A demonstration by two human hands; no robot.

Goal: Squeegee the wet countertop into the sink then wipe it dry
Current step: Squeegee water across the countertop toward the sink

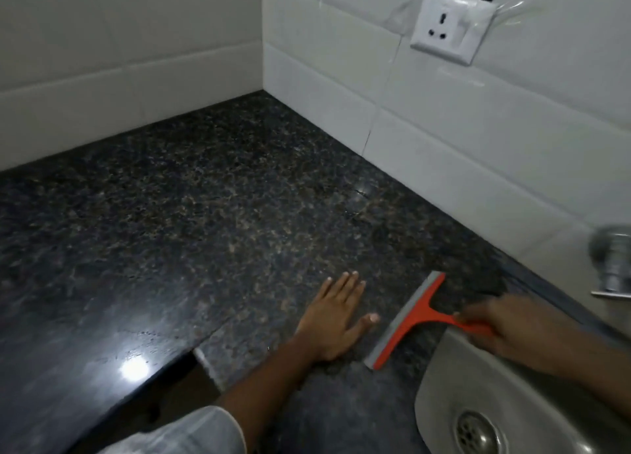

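Squeegeeing stage, by the look of it, with drying not begun. Gripping the handle of the orange plastic squeegee with grey rubber blade (406,320), right hand (512,327) curled shut around it, blurred; blade edge down on the dark speckled granite desk (205,197), just beside the rim of the stainless steel sink (440,385). Lying flat on the stone just left of the blade, left hand (336,320), fingers spread, clutching nothing. Gleaming under a light patch near the front edge; hard to tell wet from polished. No cloth anywhere in view, so wiping dry likely all left to do.
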